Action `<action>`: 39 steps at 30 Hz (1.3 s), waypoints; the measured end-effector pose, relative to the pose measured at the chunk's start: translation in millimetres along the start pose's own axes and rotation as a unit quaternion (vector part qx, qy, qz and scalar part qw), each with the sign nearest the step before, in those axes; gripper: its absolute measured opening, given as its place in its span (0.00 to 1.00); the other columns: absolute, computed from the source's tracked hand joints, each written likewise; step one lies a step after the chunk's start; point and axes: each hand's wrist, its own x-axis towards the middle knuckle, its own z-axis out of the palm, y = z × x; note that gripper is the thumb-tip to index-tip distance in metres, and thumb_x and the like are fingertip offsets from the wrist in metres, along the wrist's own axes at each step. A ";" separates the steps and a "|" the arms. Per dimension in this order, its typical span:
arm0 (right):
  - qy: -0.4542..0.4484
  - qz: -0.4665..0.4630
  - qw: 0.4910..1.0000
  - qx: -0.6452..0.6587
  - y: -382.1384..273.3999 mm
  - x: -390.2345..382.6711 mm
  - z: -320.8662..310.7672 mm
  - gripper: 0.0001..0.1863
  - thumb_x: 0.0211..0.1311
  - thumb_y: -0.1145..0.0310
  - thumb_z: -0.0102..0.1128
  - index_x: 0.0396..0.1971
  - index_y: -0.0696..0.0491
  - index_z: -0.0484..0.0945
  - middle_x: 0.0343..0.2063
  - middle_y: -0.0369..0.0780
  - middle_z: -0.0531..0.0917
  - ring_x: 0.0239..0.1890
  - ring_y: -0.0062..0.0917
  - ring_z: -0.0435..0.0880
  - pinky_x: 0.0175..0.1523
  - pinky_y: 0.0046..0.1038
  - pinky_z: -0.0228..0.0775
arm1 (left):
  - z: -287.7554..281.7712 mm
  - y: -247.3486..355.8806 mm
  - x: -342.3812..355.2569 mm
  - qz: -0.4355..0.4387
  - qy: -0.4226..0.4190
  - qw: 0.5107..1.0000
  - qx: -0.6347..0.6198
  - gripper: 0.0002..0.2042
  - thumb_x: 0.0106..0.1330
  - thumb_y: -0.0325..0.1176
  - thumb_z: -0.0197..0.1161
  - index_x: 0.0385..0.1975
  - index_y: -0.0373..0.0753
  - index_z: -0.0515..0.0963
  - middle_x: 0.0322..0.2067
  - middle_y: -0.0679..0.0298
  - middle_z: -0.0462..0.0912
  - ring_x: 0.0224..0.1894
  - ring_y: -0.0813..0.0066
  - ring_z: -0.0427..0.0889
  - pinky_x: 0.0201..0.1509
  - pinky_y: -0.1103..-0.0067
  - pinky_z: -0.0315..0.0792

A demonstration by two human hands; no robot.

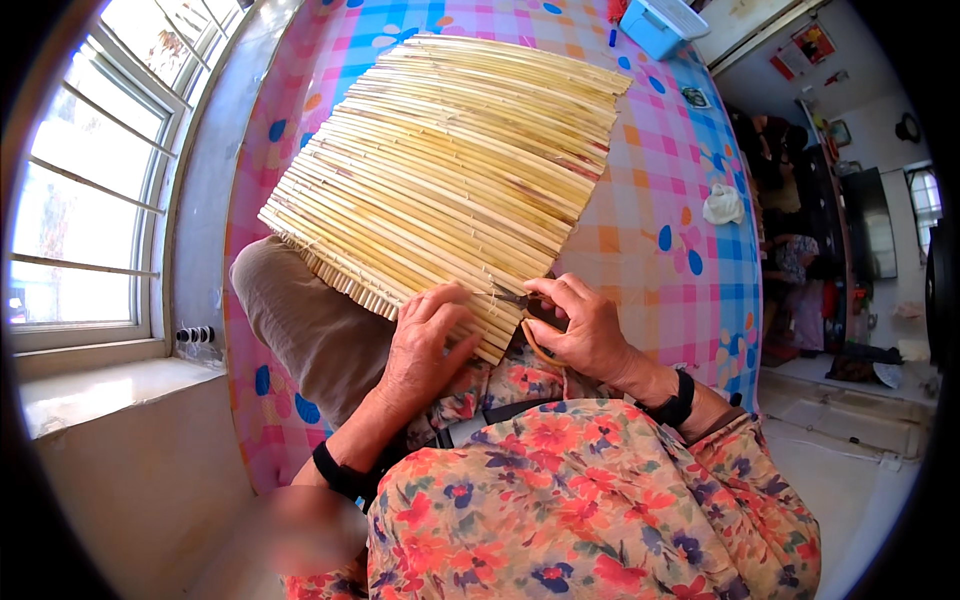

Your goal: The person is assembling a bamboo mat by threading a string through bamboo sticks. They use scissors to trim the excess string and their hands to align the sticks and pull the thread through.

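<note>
Mat (450,160) of pale sticks fills the middle of the checked sheet (670,310), nearer the sheet's left edge than its right; its near edge comes over the lap, left part by the bent knee (305,325). Left hand (428,335) is on the mat's near edge, toward the right end: fingers bent, tips on the sticks, thumb set apart from them. Can't tell from here if they pinch anything. Right hand (582,325) sits just off the mat's right edge, by the near right corner, fingers and thumb closed on the orange handles of the scissors (541,345). Blades point left, over the sticks at that corner, in the gap between the two hands. Can't tell if the blades are apart or together. So the mat is under the left fingertips and just left of the right ones. Black bands on both wrists. Elsewhere on the sheet: blue box (658,30) at the far right corner, white cloth (723,204) near the right edge. Barred window (90,190) beyond the left edge.
</note>
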 end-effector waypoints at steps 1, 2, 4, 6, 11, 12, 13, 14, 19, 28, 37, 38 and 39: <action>0.004 -0.001 1.000 0.009 3.4 -1.6 1.7 0.23 0.48 0.72 0.68 0.47 0.52 0.77 0.31 0.38 0.78 0.29 0.24 0.79 0.33 0.23 0.72 | 0.6 -1.0 0.1 0.001 -0.004 1.000 0.007 0.15 0.49 0.28 0.69 0.36 0.39 0.75 0.47 0.59 0.76 0.52 0.58 0.73 0.56 0.66 0.65; 0.006 -0.002 1.000 0.020 6.8 -4.3 4.8 0.23 0.48 0.72 0.68 0.47 0.52 0.77 0.31 0.37 0.78 0.30 0.23 0.78 0.33 0.22 0.71 | 1.0 -1.1 -0.1 0.000 -0.003 1.000 0.002 0.14 0.49 0.29 0.69 0.36 0.39 0.75 0.47 0.59 0.76 0.53 0.57 0.73 0.57 0.66 0.65; 0.031 -0.020 0.999 0.029 11.1 -4.8 8.9 0.22 0.47 0.70 0.68 0.46 0.50 0.78 0.30 0.37 0.77 0.31 0.28 0.79 0.34 0.28 0.72 | 1.7 -1.4 1.1 -0.002 0.000 1.000 -0.008 0.14 0.49 0.29 0.70 0.35 0.39 0.75 0.48 0.59 0.76 0.54 0.57 0.73 0.58 0.66 0.65; 0.052 -0.053 0.997 0.021 16.4 -3.8 11.1 0.22 0.46 0.69 0.68 0.45 0.50 0.78 0.30 0.38 0.77 0.32 0.31 0.79 0.35 0.30 0.73 | 1.2 0.0 1.7 -0.012 -0.002 1.000 -0.010 0.14 0.49 0.29 0.70 0.35 0.39 0.75 0.48 0.59 0.76 0.54 0.57 0.72 0.58 0.66 0.65; 0.081 -0.161 0.983 -0.026 30.2 -1.8 13.4 0.23 0.44 0.70 0.69 0.45 0.51 0.77 0.31 0.39 0.76 0.36 0.35 0.78 0.36 0.32 0.73 | -1.4 -0.1 5.4 -0.015 -0.019 1.000 -0.013 0.15 0.49 0.29 0.69 0.38 0.39 0.76 0.48 0.59 0.75 0.54 0.57 0.72 0.58 0.66 0.65; 0.078 -0.172 0.981 -0.034 31.3 -0.1 13.0 0.22 0.44 0.69 0.69 0.44 0.51 0.77 0.31 0.40 0.76 0.36 0.35 0.78 0.36 0.32 0.73 | -1.3 0.0 5.6 -0.018 -0.021 1.000 -0.013 0.16 0.49 0.29 0.69 0.38 0.39 0.76 0.48 0.59 0.75 0.53 0.57 0.72 0.58 0.66 0.65; 0.076 -0.182 0.979 -0.042 32.3 1.5 12.6 0.22 0.44 0.69 0.68 0.44 0.51 0.77 0.31 0.40 0.76 0.36 0.35 0.78 0.37 0.33 0.73 | -1.1 0.0 5.8 -0.021 -0.023 0.999 -0.013 0.16 0.49 0.29 0.69 0.39 0.39 0.76 0.48 0.59 0.75 0.53 0.57 0.72 0.58 0.66 0.65; 0.073 -0.192 0.977 -0.050 32.5 2.5 12.4 0.22 0.45 0.69 0.68 0.44 0.51 0.77 0.32 0.40 0.75 0.36 0.36 0.78 0.37 0.33 0.73 | -0.3 -0.4 5.8 -0.020 -0.023 1.000 -0.004 0.16 0.49 0.29 0.69 0.39 0.39 0.76 0.48 0.59 0.75 0.53 0.57 0.72 0.57 0.66 0.65; 0.040 -0.145 0.978 -0.147 15.1 8.8 -1.4 0.22 0.45 0.70 0.68 0.45 0.53 0.76 0.33 0.41 0.75 0.39 0.36 0.77 0.41 0.33 0.73 | 1.7 4.9 7.4 -0.024 -0.020 0.999 0.016 0.16 0.48 0.30 0.69 0.38 0.40 0.76 0.45 0.61 0.76 0.52 0.58 0.72 0.57 0.66 0.62; 0.054 -0.119 0.987 -0.099 15.6 7.3 1.4 0.22 0.46 0.67 0.66 0.44 0.53 0.76 0.32 0.41 0.73 0.37 0.37 0.76 0.42 0.35 0.72 | 7.3 16.3 30.5 -0.074 0.004 0.996 0.043 0.13 0.49 0.35 0.71 0.32 0.39 0.77 0.37 0.60 0.76 0.45 0.56 0.71 0.49 0.65 0.63; 0.041 -0.139 0.984 -0.102 22.8 2.9 -11.4 0.23 0.48 0.71 0.67 0.47 0.52 0.76 0.33 0.40 0.75 0.37 0.34 0.78 0.41 0.32 0.73 | 10.7 22.0 47.7 -0.102 -0.070 0.984 0.128 0.14 0.51 0.37 0.71 0.29 0.36 0.76 0.34 0.57 0.75 0.44 0.55 0.72 0.51 0.66 0.65; 0.033 -0.138 0.986 -0.089 26.1 0.9 -16.7 0.23 0.48 0.72 0.67 0.48 0.53 0.76 0.33 0.40 0.76 0.37 0.33 0.78 0.41 0.31 0.74 | 11.4 22.6 48.8 -0.103 -0.071 0.984 0.130 0.13 0.51 0.37 0.71 0.29 0.36 0.76 0.34 0.57 0.75 0.44 0.55 0.72 0.51 0.66 0.65; 0.028 -0.083 0.996 -0.031 30.1 -1.6 -20.1 0.22 0.49 0.72 0.67 0.47 0.53 0.76 0.33 0.40 0.76 0.35 0.30 0.78 0.39 0.29 0.73 | 11.8 23.0 50.6 -0.104 -0.073 0.983 0.133 0.13 0.51 0.37 0.70 0.28 0.36 0.76 0.34 0.57 0.75 0.43 0.55 0.72 0.50 0.66 0.66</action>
